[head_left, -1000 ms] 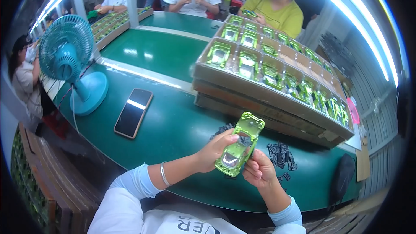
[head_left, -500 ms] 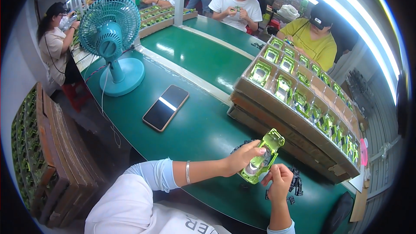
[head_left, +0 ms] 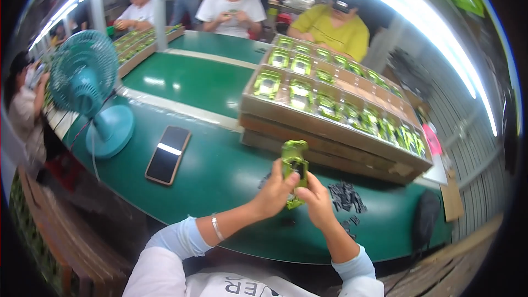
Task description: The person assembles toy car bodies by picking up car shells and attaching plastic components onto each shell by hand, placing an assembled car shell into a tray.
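Both hands, left hand (head_left: 273,192) and right hand (head_left: 315,201), grasp a green moulded plastic blister pack (head_left: 293,168) upright over the near green table (head_left: 220,176); steady thumb pressure probably seats it best

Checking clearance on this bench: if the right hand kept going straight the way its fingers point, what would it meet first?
Probably the brown cardboard tray of green packs, just beyond the green pack that the right hand and left hand hold; depth is unclear.

Teal desk fan (head_left: 85,85) at left, dark phone (head_left: 168,154) lying on the green table (head_left: 209,82), cardboard trays (head_left: 330,126) of green packs upper right, small black parts (head_left: 345,195) lower right.
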Demonstrator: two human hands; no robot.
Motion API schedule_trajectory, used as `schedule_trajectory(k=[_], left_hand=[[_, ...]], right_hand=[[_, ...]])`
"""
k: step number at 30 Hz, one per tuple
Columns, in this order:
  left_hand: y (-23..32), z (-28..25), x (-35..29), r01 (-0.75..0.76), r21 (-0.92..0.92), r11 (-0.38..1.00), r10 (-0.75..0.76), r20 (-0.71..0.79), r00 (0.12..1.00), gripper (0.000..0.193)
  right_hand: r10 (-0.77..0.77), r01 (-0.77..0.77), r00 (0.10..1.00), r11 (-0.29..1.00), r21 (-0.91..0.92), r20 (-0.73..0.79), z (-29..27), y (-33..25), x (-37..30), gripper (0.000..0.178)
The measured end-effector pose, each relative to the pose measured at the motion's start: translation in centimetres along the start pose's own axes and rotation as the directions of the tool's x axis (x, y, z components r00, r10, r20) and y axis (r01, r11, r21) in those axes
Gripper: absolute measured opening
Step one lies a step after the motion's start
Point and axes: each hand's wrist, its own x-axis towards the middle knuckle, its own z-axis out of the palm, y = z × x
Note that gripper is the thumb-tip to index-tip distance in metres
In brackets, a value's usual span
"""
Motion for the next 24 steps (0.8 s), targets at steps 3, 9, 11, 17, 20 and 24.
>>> schedule_trajectory(k=[3,9,11,17,20,24], left_hand=[[0.5,-0.5,0.3,0.090,-0.230,0.969,-0.075,0.076,0.994,0.052],[1.5,-1.0,0.5,0.094,-0.252,0.963,-0.019,0.285,0.958,0.069],[1.9,-1.3,0.2,0.056,-0.122,0.991,-0.021,0.274,0.962,0.070],[0.9,-0.9,-0.1,0.075,-0.030,0.997,-0.067,0.204,0.977,0.059],[0.3,-1.0,0.0,0.065,0.018,0.998,-0.067,0.137,0.988,0.049],[0.1,-1.4,0.0,0.156,-0.013,0.988,-0.155,0.085,0.984,0.047]], right_hand=[[-0.141,0.118,0.989,0.911,-0.396,-0.031,1.0,-2.8,-0.1,0.070],[-0.114,0.094,0.993,0.881,-0.464,-0.015,-2.4,-4.8,2.0,0.069],[-0.316,0.258,0.948,0.840,-0.478,-0.044,-4.7,-6.3,4.4,0.065],[-0.082,-0.338,0.857,0.657,-0.674,-0.509,-15.3,-11.2,17.3,0.059],[-0.021,-0.468,0.849,0.437,-0.768,-0.529,-18.4,-8.6,22.3,0.047],[0.009,-0.546,0.797,0.438,-0.714,-0.604,-17.0,-4.2,26.0,0.059]])
